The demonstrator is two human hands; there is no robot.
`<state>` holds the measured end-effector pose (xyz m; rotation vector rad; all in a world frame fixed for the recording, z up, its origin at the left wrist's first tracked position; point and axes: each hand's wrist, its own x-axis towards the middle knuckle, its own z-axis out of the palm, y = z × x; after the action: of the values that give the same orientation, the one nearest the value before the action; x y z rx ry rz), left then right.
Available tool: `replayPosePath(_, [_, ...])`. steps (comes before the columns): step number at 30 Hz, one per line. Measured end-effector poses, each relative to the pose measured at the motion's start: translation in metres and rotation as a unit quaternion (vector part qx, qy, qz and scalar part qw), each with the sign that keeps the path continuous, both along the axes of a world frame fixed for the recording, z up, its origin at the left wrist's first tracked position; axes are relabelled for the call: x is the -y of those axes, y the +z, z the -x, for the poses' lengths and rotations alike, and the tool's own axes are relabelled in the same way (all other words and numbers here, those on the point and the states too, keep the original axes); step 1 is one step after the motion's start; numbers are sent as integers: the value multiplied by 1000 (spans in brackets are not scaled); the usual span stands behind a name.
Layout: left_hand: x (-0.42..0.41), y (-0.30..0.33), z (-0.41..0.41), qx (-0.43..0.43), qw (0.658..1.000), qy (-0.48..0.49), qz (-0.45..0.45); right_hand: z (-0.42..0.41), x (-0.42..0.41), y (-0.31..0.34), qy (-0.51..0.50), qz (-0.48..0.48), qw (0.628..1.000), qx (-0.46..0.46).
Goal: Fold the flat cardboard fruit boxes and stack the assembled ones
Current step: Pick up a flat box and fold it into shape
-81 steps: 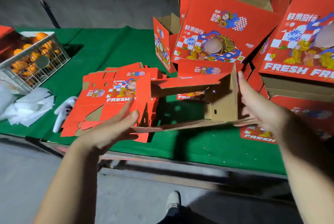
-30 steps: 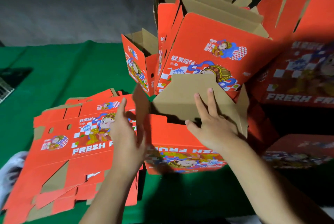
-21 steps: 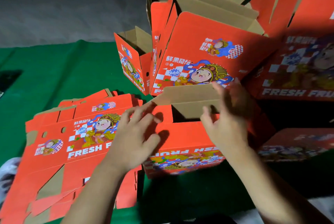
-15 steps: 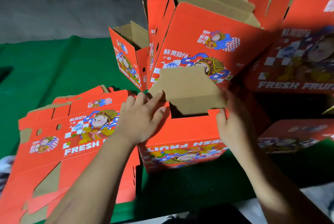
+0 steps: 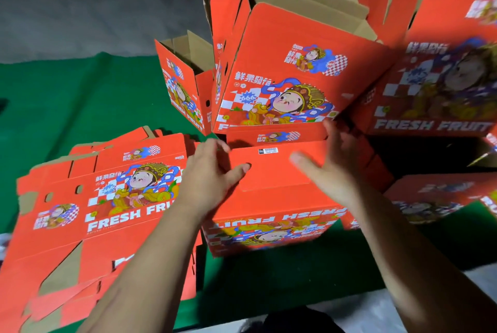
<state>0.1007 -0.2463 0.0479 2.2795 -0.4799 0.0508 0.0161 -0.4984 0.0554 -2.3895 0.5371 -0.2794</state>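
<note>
1. Red box (image 5: 271, 206) upside down on the green worktop (image 5: 80, 96), flaps folded over.
2. Left hand (image 5: 212, 174) flat on the left flap, fingers straight.
3. Right hand (image 5: 333, 160) spread, pressing the right flap.
4. Flat blanks (image 5: 88, 214) just left; assembled boxes (image 5: 290, 69) stacked behind.

Single head-worn wide-angle view, angled forward and down, close over green table (image 5: 80, 96); no second view.

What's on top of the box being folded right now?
Both hands rest on the box: the left hand at its left edge, the right hand over the closed red flaps. The inside is covered, so it cannot be seen.
</note>
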Motion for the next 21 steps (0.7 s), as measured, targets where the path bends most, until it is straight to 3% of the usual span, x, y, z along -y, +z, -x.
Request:
replayPosePath(2, [4,1,1,-50,995,21,-87,3,-1,-11,37,76,994,-67])
replayPosePath(4, [8,1,2,-37,978,40,-200,0,-3,-16,5,113,990,-82])
replayPosePath(5, [7,0,1,-27,978,38,-206,-2,-6,-15,-9,129,989,-78])
replayPosePath(6, [4,-1,1,-22,986,21,-164,-4,-9,-14,-13,144,987,-76])
replayPosePath(8, [-4,-1,-1,-69,996,22,46,-7,-10,-11,-7,130,987,-89])
replayPosePath(9, [-6,-2,0,-126,974,53,182,-8,-7,-8,-12,88,991,-96])
replayPosePath(11, [-4,0,5,-235,906,106,335,-8,0,-2,-34,-37,995,-89])
replayPosePath(14, [-4,8,16,-380,807,64,448,0,7,11,-57,-196,979,-26])
replayPosePath(16, [-14,13,30,-483,757,44,437,15,8,19,-85,-313,945,41])
replayPosePath(18, [-25,7,35,-479,773,36,414,31,14,21,-105,-457,879,83])
replayPosePath(21, [-20,-3,31,-368,822,86,426,57,22,14,-74,-569,819,-24])
